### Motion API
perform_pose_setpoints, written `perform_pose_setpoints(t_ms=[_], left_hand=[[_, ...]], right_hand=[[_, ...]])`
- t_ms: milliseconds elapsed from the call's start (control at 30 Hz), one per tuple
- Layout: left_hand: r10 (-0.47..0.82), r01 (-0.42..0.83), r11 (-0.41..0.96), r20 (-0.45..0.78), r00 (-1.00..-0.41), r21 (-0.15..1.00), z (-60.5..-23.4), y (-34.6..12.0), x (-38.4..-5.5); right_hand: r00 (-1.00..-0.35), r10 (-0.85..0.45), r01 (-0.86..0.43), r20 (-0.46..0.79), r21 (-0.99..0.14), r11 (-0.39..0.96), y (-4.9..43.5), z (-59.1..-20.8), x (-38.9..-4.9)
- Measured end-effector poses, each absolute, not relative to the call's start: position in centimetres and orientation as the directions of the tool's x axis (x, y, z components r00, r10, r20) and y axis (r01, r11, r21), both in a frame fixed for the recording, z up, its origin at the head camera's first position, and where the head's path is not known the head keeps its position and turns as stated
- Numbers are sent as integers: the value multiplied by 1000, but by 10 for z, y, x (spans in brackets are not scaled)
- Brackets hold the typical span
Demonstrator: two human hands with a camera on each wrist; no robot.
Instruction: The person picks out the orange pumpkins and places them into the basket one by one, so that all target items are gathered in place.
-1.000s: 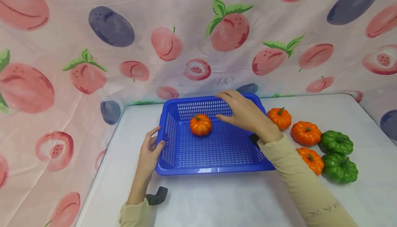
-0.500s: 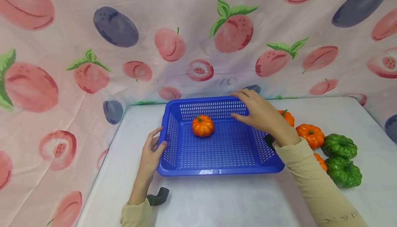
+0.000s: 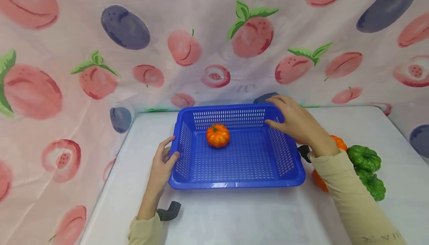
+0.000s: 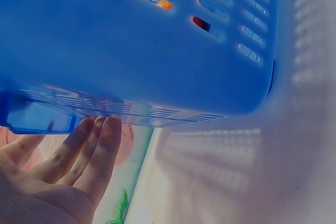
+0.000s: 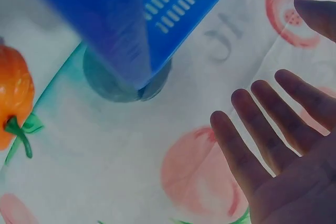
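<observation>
A blue plastic basket (image 3: 234, 184) with slotted walls stands on the white table, one small orange pumpkin (image 3: 218, 136) inside it toward the left rear. My left hand (image 3: 162, 166) rests at the basket's left side, thumb and index fingertips right at the rim; in the left wrist view its fingers (image 4: 105, 145) reach out fairly straight to the blue wall. Above the right rear corner, my right hand (image 3: 295, 120) is held with thumb and fingers spread apart and nothing between them. The right wrist view shows its extended fingers (image 5: 268, 124) beside the basket's corner.
Right of the basket sit orange pumpkins (image 3: 320, 181), partly hidden by the right arm, and two green pumpkins (image 3: 363, 158). A dark curved piece (image 3: 170, 211) is by the left wrist. Fruit-printed cloth (image 3: 214, 44) hangs behind the table.
My right hand has moved right, from over the basket to its right rear corner, covering more of the orange pumpkins. The left hand and the pumpkin in the basket have stayed put.
</observation>
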State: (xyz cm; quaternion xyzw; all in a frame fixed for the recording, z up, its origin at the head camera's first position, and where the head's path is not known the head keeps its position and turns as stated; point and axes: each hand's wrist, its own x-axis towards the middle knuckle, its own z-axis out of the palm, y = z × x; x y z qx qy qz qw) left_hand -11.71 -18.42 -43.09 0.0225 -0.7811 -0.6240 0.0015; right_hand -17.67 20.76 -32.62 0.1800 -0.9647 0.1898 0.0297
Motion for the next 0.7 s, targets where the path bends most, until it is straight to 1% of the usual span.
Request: perform_pose_setpoints(t_ms=[167, 367, 467, 700], left_hand=[[-25, -38, 216, -33, -999, 976, -430, -184, -119], [-27, -34, 214, -29, -999, 976, -429, -184, -117], [-37, -42, 218, -35, -999, 975, -430, -185, -115], [-43, -29, 226, -20, -999, 974, -431, -185, -115]], right_hand=[[-950, -290, -312, 115, -357, 880, 218, -327, -180], [-952, -276, -305, 132, -362, 881, 233, -335, -187], [-956, -268, -292, 117, -385, 875, 239, -339, -191], [-974, -223, -219, 44, -440, 871, 253, -344, -195]])
